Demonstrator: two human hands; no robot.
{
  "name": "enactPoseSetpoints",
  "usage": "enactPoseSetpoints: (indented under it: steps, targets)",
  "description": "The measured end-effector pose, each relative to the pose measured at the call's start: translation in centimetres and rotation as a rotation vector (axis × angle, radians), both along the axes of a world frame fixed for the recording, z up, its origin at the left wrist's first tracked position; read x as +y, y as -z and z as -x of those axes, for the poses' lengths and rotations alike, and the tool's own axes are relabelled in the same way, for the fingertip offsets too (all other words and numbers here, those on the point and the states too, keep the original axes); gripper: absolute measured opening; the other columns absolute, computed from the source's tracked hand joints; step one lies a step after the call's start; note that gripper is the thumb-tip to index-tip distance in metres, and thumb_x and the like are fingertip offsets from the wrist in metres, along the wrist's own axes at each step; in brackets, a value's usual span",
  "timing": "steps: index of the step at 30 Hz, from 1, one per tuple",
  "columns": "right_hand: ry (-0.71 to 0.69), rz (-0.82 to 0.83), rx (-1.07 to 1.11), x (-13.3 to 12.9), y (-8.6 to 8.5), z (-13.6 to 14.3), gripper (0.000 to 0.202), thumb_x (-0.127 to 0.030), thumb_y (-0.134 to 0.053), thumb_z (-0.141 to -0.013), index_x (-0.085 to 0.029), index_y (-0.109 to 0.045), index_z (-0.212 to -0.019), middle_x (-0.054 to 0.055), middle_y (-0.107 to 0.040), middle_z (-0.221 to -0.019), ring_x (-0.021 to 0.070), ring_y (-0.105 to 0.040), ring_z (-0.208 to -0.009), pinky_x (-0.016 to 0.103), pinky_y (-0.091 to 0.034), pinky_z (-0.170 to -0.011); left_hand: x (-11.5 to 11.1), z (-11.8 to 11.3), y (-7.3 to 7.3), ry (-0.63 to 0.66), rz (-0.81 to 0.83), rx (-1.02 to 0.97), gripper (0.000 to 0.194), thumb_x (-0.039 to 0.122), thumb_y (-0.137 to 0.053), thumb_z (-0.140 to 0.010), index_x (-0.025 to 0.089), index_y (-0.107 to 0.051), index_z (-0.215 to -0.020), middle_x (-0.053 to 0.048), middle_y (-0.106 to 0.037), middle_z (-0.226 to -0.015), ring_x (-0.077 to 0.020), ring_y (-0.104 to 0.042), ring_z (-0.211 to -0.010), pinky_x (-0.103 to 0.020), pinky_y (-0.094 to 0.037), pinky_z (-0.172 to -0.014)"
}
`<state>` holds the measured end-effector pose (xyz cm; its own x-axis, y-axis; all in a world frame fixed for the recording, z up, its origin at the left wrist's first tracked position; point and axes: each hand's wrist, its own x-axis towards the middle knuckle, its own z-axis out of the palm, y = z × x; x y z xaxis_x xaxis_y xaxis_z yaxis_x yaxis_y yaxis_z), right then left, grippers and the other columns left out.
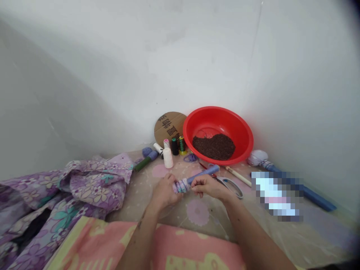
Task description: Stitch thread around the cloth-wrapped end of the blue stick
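Observation:
My left hand (165, 192) is closed around one end of a small bundle of purple and white patterned cloth (182, 186), which looks gathered or wound. A blue stick-like piece (203, 173) extends from the bundle up to the right, passing behind the fingers of my right hand (206, 186). Those fingers are curled together in a pinch beside the bundle; whatever is between them is too small to make out. Scissors with grey-white handles (234, 187) lie just right of my right hand. A white thread cone (168, 158) stands beyond my left hand.
A red basin (245, 139) holding dark brown grains (215, 146) leans near the wall, beside a cardboard disc (165, 129). Floral cloth (95, 183) is heaped at left. A white-headed blue stick (315, 195) lies at right, near a blurred patch. Several thread spools (174, 147) stand behind.

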<state>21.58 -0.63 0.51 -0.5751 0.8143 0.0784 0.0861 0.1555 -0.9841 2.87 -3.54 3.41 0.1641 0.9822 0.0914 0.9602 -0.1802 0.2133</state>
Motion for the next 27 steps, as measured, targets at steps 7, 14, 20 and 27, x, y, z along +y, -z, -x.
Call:
enactPoseSetpoints:
  steps: [7,14,20,27]
  targets:
    - [0.065,-0.076,0.058,-1.5,-1.8,0.6,0.015,-0.028,-0.057,-0.066,-0.013,-0.054,-0.065,-0.005,-0.050,-0.049,0.0052,-0.043,-0.041,0.018,-0.036,-0.043,-1.5,-0.4,0.1,-0.055,-0.034,-0.028,0.042,0.042,-0.055,-0.061,0.026,-0.055,-0.100,-0.004,-0.059,-0.096,-0.0211,-0.052,-0.087,-0.028,-0.036,-0.069]
    - [0.230,-0.108,0.254,-5.3,-2.3,1.3,0.016,-0.031,-0.055,-0.067,-0.015,-0.054,-0.067,-0.006,-0.045,-0.049,0.0053,-0.040,-0.040,0.018,-0.035,-0.039,-3.9,0.7,1.4,-0.104,-0.240,-0.196,0.039,0.045,-0.050,-0.067,0.029,-0.055,-0.102,-0.002,-0.059,-0.099,-0.0197,-0.051,-0.090,-0.027,-0.036,-0.070]
    - [0.370,-0.091,0.291,-6.7,0.7,2.5,0.021,-0.036,-0.056,-0.066,-0.014,-0.056,-0.066,-0.007,-0.034,-0.044,0.0048,-0.031,-0.036,0.018,-0.029,-0.033,-5.3,1.0,2.4,-0.137,-0.229,-0.208,0.040,0.047,-0.050,-0.067,0.028,-0.055,-0.102,-0.003,-0.058,-0.099,-0.0197,-0.051,-0.090,-0.028,-0.036,-0.071]
    - [0.490,-0.220,0.154,-5.5,4.7,3.5,0.023,-0.032,-0.056,-0.064,-0.013,-0.065,-0.074,-0.003,-0.047,-0.048,0.0065,-0.036,-0.042,0.018,-0.027,-0.037,-5.2,0.9,3.6,-0.164,-0.307,-0.243,0.034,0.042,-0.052,-0.066,0.028,-0.056,-0.097,0.000,-0.058,-0.098,-0.0160,-0.051,-0.090,-0.024,-0.037,-0.072]
